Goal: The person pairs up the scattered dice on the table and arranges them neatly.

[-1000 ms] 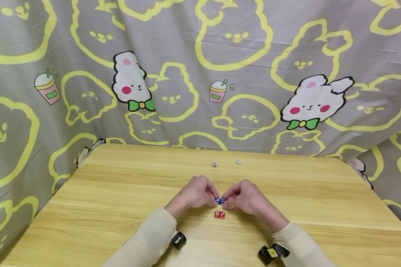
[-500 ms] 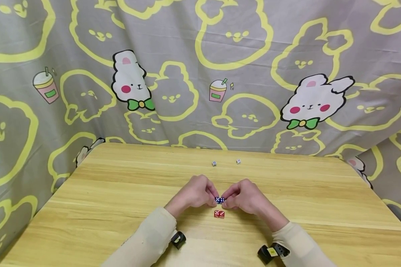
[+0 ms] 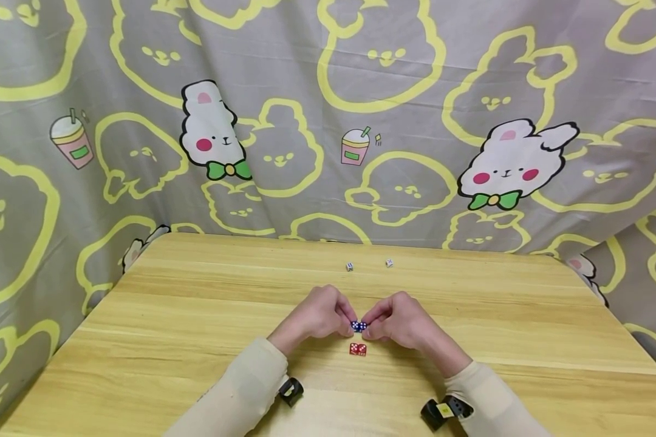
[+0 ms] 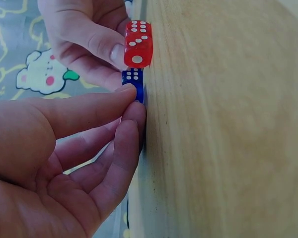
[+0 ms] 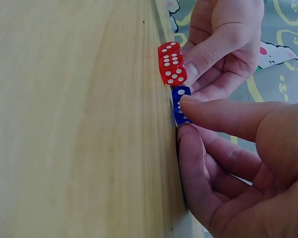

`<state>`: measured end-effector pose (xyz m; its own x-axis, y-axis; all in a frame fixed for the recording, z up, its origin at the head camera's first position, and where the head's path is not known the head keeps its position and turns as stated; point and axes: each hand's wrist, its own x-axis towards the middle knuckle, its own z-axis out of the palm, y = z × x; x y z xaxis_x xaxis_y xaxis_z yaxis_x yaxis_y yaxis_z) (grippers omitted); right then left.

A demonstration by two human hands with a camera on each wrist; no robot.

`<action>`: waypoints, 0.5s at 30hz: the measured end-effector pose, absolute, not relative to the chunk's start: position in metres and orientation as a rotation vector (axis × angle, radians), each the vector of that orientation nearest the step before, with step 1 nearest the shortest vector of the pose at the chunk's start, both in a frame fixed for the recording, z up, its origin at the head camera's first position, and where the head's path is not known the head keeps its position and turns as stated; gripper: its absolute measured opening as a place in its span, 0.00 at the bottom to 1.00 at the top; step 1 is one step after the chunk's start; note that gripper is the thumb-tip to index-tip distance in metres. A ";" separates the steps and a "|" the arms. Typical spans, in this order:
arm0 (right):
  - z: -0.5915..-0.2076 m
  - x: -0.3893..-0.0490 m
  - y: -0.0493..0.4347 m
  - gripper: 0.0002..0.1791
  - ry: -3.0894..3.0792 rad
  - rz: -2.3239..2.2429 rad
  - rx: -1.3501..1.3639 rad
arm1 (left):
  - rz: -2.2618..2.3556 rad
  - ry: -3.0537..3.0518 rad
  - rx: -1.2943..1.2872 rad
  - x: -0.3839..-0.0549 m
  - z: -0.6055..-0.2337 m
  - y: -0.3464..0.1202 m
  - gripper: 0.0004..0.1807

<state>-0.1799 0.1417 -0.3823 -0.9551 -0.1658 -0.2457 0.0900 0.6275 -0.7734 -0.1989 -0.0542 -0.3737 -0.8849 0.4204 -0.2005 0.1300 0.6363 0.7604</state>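
Observation:
Two blue dice with white pips stand side by side at the middle of the wooden table. My left hand (image 3: 324, 311) pinches the left blue die (image 3: 355, 326) between thumb and fingers. From the other side, my right hand (image 3: 400, 320) pinches the right blue die (image 3: 363, 326) the same way. Both wrist views show the thumbs over a blue die (image 4: 133, 76) and the fingertips close to the tabletop, partly covering the dice. Just nearer to me lie two red dice (image 3: 358, 349), side by side; one red die (image 5: 172, 63) shows large in the right wrist view.
Farther back on the table (image 3: 208, 340) are two white dice, one at left (image 3: 350, 266) and one at right (image 3: 389, 263), set apart. A grey curtain (image 3: 284, 73) with yellow cartoon outlines hangs behind the table's far edge.
The hands keep their pinch on the blue dice, and the dice show no shift on the table. The whole head view has drifted slightly.

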 end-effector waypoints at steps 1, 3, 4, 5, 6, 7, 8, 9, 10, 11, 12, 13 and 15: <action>-0.382 -0.180 0.142 0.09 2.559 -1.240 -0.064 | 1.118 2.501 0.437 -0.199 -0.373 -0.054 0.08; -0.383 -0.181 0.141 0.09 2.557 -1.242 -0.070 | 1.116 2.501 0.435 -0.199 -0.373 -0.055 0.08; -0.382 -0.181 0.142 0.09 2.554 -1.244 -0.071 | 1.117 2.500 0.432 -0.199 -0.373 -0.055 0.08; -0.382 -0.181 0.142 0.09 2.551 -1.244 -0.072 | 1.119 2.500 0.432 -0.199 -0.373 -0.055 0.08; -0.382 -0.181 0.142 0.09 2.549 -1.246 -0.074 | 1.120 2.499 0.432 -0.199 -0.373 -0.055 0.08; -0.383 -0.181 0.142 0.09 2.547 -1.249 -0.077 | 1.122 2.498 0.433 -0.199 -0.373 -0.055 0.08; -0.383 -0.181 0.142 0.09 2.544 -1.252 -0.078 | 1.125 2.497 0.434 -0.199 -0.373 -0.055 0.09; -0.383 -0.181 0.143 0.09 2.539 -1.255 -0.076 | 1.129 2.496 0.435 -0.199 -0.373 -0.055 0.09; -0.383 -0.181 0.143 0.09 2.536 -1.258 -0.075 | 1.133 2.495 0.436 -0.199 -0.373 -0.055 0.09; -0.383 -0.181 0.144 0.09 2.531 -1.261 -0.076 | 1.137 2.493 0.437 -0.199 -0.373 -0.055 0.09; -0.383 -0.181 0.144 0.09 2.527 -1.264 -0.076 | 1.139 2.493 0.436 -0.199 -0.373 -0.055 0.09; -0.383 -0.181 0.145 0.09 2.524 -1.266 -0.075 | 1.141 2.491 0.438 -0.199 -0.373 -0.055 0.09; -0.383 -0.181 0.145 0.09 2.520 -1.267 -0.071 | 1.142 2.488 0.441 -0.200 -0.373 -0.055 0.09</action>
